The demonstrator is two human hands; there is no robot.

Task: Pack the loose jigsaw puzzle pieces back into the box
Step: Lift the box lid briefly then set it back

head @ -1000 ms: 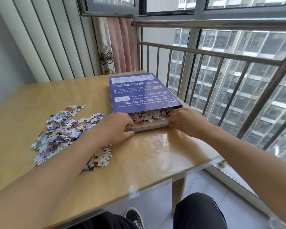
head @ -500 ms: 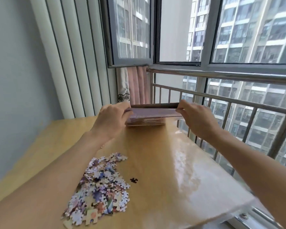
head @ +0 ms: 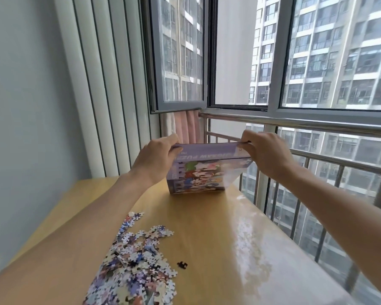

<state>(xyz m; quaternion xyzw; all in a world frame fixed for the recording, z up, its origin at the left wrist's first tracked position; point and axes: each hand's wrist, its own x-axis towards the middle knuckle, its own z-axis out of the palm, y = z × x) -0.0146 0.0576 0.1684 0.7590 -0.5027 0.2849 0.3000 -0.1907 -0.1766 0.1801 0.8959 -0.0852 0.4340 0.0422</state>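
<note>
The person is holding the box (head: 198,172) tilted up on its lower edge at the far end of the table (head: 218,238). The left hand (head: 156,159) is pinching the upper left corner, fingers curled on it. The right hand (head: 266,155) is gripping the upper right corner in the same way. The pieces (head: 136,265) are lying in a heap near the left forearm, well apart from the box, and one dark piece (head: 182,265) is lying just beside the heap.

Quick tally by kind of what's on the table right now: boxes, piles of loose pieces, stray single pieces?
Puzzle box: 1, stood on edge, held by left hand and right hand
Pile of loose pieces: 1, pieces too many to count
Stray dark piece: 1, beside the pile
Total: 3
</note>
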